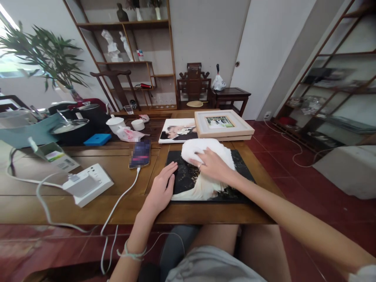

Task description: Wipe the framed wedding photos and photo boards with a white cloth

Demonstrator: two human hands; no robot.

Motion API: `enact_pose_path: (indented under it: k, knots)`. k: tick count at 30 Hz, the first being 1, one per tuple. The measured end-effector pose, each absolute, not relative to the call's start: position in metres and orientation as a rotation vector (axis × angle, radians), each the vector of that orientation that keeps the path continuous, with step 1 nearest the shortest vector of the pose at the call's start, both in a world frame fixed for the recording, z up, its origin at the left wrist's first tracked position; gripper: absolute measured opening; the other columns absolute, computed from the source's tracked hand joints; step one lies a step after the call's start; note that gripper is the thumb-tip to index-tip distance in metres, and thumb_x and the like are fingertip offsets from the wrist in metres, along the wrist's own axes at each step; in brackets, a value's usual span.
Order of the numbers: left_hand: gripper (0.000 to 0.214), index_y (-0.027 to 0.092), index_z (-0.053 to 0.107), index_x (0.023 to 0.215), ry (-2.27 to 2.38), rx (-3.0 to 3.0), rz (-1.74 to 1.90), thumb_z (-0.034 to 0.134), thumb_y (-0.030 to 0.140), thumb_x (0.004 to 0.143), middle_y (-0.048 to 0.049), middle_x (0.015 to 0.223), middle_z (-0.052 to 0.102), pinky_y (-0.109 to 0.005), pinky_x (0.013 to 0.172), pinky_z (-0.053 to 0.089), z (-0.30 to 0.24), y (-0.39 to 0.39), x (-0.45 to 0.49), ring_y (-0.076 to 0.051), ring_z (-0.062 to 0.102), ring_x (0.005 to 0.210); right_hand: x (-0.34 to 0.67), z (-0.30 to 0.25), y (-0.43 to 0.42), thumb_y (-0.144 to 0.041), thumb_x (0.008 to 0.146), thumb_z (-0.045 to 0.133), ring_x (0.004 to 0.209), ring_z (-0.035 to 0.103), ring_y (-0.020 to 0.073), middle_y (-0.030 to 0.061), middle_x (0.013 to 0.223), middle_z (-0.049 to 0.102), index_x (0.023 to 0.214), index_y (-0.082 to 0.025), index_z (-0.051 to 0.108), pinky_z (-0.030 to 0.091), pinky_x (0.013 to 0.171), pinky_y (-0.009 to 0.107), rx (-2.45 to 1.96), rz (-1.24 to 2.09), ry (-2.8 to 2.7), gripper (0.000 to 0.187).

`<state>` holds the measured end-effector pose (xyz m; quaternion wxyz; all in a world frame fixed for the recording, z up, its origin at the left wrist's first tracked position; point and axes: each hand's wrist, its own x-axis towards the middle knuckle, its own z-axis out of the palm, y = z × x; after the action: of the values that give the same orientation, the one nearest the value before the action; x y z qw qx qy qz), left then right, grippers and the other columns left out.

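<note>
A dark photo panel (246, 168) with a pale dress in its picture lies flat at the table's front edge. My right hand (213, 164) presses a white fluffy cloth (217, 145) onto its upper part, fingers curled into the pile. The cloth and hand hide much of the picture. My left hand (161, 188) rests on the panel's left edge, fingers stretched out and holding nothing. Behind the panel are a white-edged photo print (176, 135) and a light wooden picture frame (225, 131) with a small photo in it, which overlaps the print's right side.
Left of the panel lies a phone (140, 153) on a white charging cable (125, 196). Farther left are a power strip (95, 184), a small open box (57, 154), a blue box (97, 139), a black pot (70, 131) and white cups (138, 124). Beyond the table stands a wooden chair (194, 84).
</note>
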<state>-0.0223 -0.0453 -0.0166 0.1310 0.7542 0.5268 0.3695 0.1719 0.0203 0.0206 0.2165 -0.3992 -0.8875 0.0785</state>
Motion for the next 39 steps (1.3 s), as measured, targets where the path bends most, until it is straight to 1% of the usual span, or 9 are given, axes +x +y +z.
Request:
enact_pose_path:
  k: [4,8,13,17,19,24,29,34,39]
  knots:
    - [0.036,0.013,0.058,0.115,1.548,2.181,1.058,0.034,0.021,0.089,-0.0113,0.128,0.054,-0.042,0.105,0.033,-0.017,-0.045,-0.022,-0.022,0.045,0.123,0.179,0.015,-0.043,-0.028,0.089,0.044,0.117,0.046,0.0269,0.0140,0.119,0.058,0.104,-0.014,0.062,0.018,0.106,0.049,-0.985,0.249,-2.512,0.028]
    - [0.037,0.010,0.058,0.115,1.556,2.208,1.022,0.035,0.021,0.088,-0.0130,0.129,0.053,-0.043,0.105,0.033,-0.018,-0.044,-0.022,-0.022,0.044,0.123,0.193,0.020,-0.094,-0.022,0.082,0.051,0.124,0.039,0.0224,0.0138,0.127,0.051,0.093,-0.016,0.063,0.013,0.110,0.045,-0.876,0.446,-2.598,0.018]
    - [0.037,0.008,0.058,0.115,1.559,2.231,1.022,0.038,0.022,0.087,-0.0137,0.128,0.053,-0.041,0.105,0.034,-0.021,-0.043,-0.023,-0.022,0.044,0.124,0.208,0.023,-0.074,-0.029,0.090,0.042,0.117,0.046,0.0236,0.0103,0.118,0.059,0.102,-0.017,0.061,0.021,0.107,0.044,-0.975,0.398,-2.545,0.026]
    - [0.036,0.010,0.058,0.115,1.541,2.217,1.038,0.037,0.023,0.088,-0.0128,0.128,0.054,-0.041,0.106,0.034,-0.021,-0.044,-0.023,-0.022,0.044,0.124,0.210,0.021,-0.021,-0.032,0.093,0.036,0.105,0.053,0.0277,0.0089,0.113,0.062,0.105,-0.018,0.060,0.036,0.093,0.043,-1.234,0.210,-2.444,0.030]
    - [0.037,0.011,0.056,0.117,1.522,2.206,1.062,0.037,0.024,0.089,-0.0116,0.129,0.052,-0.040,0.106,0.033,-0.018,-0.046,-0.023,-0.021,0.044,0.124,0.204,0.022,-0.002,-0.030,0.093,0.036,0.102,0.054,0.0282,0.0079,0.114,0.061,0.104,-0.019,0.060,0.037,0.089,0.042,-1.302,0.153,-2.428,0.029]
    - [0.042,0.014,0.043,0.131,1.437,2.141,1.257,0.034,0.026,0.092,-0.0085,0.137,0.044,-0.037,0.108,0.029,-0.009,-0.054,-0.025,-0.019,0.038,0.128,0.174,0.021,-0.013,-0.030,0.091,0.040,0.122,0.041,0.0274,0.0143,0.126,0.053,0.107,-0.015,0.062,0.021,0.103,0.049,-1.051,0.145,-2.597,0.031]
    - [0.043,0.014,0.040,0.133,1.433,2.143,1.295,0.028,0.028,0.093,-0.0084,0.139,0.042,-0.039,0.108,0.029,-0.010,-0.054,-0.026,-0.020,0.037,0.128,0.167,0.018,-0.064,-0.028,0.083,0.051,0.129,0.032,0.0214,0.0149,0.130,0.049,0.105,-0.015,0.063,0.008,0.109,0.046,-0.680,0.349,-2.726,0.028]
    - [0.038,0.012,0.056,0.118,1.507,2.255,1.082,0.037,0.028,0.090,-0.0108,0.129,0.053,-0.039,0.104,0.036,-0.015,-0.049,-0.023,-0.022,0.046,0.121,0.200,0.024,-0.084,-0.027,0.084,0.050,0.124,0.040,0.0179,0.0099,0.129,0.051,0.104,-0.019,0.062,0.015,0.109,0.040,-0.822,0.460,-2.668,0.024]
    - [0.032,0.012,0.063,0.108,1.525,2.306,1.025,0.044,0.026,0.087,-0.0105,0.118,0.061,-0.040,0.102,0.039,-0.018,-0.047,-0.021,-0.022,0.050,0.119,0.246,0.018,-0.069,-0.034,0.090,0.039,0.118,0.045,0.0281,0.0108,0.117,0.059,0.095,-0.018,0.064,0.030,0.101,0.045,-1.202,0.255,-2.539,0.030]
